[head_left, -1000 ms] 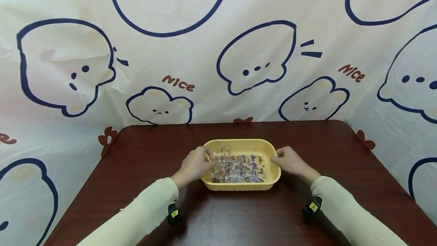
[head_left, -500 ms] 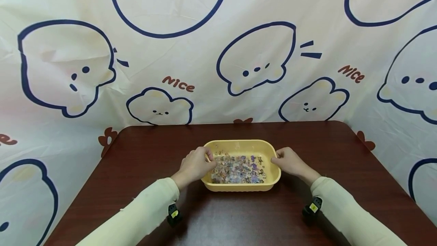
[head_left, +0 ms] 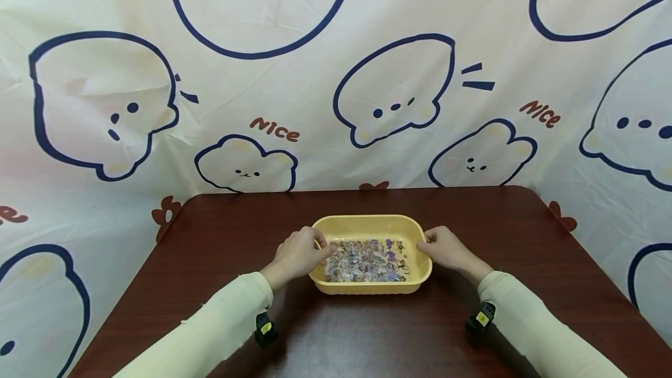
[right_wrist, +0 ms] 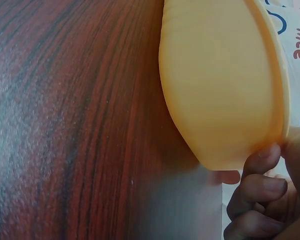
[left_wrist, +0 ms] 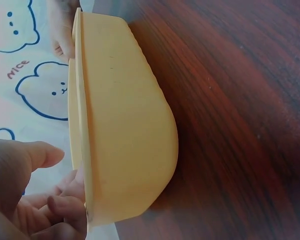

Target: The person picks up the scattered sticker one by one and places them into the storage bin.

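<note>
A yellow oblong plastic basin [head_left: 373, 289] rests on the table, its floor covered with many small multicoloured, jigsaw-like pieces [head_left: 367, 260], some of them purple. My right hand [head_left: 448, 246] pinches the basin's right end, thumb over the rim; the right wrist view shows curled fingers [right_wrist: 262, 187] under that rim. At the left end my left hand [head_left: 297, 253] hangs over the rim. In the left wrist view its thumb [left_wrist: 44, 154] stands apart from the rim, and its other fingers are loosely curled beyond it, with nothing visible between them.
The dark reddish-brown table [head_left: 362, 331] stretches around the basin. A white cloth [head_left: 315, 92] printed with blue cartoon outlines hangs behind and along both sides. Each wrist carries a small black camera, such as the left wrist camera [head_left: 266, 330].
Several tiny pieces seen at the basin's back left a second ago no longer show there. My left hand has shifted very slightly; the right hand and the basin stay in place.
</note>
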`<act>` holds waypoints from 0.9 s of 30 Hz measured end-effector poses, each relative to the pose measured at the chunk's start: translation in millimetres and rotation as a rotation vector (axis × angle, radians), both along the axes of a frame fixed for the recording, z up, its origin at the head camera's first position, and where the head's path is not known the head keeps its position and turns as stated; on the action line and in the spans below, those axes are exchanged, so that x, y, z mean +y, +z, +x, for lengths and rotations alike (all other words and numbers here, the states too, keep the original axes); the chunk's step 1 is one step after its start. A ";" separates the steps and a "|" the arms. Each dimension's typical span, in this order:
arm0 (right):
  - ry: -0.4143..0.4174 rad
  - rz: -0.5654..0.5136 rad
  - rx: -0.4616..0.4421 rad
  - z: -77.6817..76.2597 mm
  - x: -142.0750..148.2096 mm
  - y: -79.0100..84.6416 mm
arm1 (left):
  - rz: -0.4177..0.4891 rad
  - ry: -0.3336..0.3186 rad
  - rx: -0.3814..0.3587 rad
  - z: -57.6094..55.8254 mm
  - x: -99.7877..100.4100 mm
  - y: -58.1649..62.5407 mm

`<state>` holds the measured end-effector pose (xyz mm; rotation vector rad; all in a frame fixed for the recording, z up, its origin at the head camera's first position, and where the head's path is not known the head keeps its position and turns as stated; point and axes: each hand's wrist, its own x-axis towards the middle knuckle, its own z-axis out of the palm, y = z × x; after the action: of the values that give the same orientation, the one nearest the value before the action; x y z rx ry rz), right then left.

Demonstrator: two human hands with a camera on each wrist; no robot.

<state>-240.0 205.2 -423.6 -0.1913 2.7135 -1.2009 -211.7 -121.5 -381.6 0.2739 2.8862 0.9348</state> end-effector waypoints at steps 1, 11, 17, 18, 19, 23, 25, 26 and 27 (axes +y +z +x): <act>0.000 0.000 0.002 -0.1 0.0 0.0 | 0.004 -0.002 -0.003 -0.2 -0.2 0.1; 0.004 0.013 0.000 -1.4 0.1 0.7 | 0.040 0.001 -0.047 -0.5 -2.2 5.7; 0.013 0.009 0.001 -1.0 -0.3 1.1 | 0.057 0.001 -0.067 -0.7 -3.6 6.6; 0.014 0.007 0.002 -0.7 -0.4 1.2 | 0.061 0.001 -0.067 -0.6 -3.8 6.8; 0.016 0.006 0.004 -0.5 -0.4 1.2 | 0.066 0.000 -0.067 -0.5 -4.0 6.9; 0.020 -0.002 0.012 0.6 -0.4 1.2 | 0.078 -0.002 -0.065 0.0 -4.9 7.0; 0.021 -0.007 0.011 1.2 -0.3 0.8 | 0.085 -0.001 -0.069 0.7 -5.5 7.3; 0.020 -0.008 0.009 1.5 -0.3 0.5 | 0.088 0.000 -0.072 1.1 -5.8 7.4; 0.018 -0.011 0.005 1.8 -0.2 0.2 | 0.093 0.002 -0.075 1.5 -6.1 7.7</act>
<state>-238.2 205.0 -423.4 -0.2200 2.7038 -1.2117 -210.2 -127.6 -373.8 0.2385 2.7802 1.0580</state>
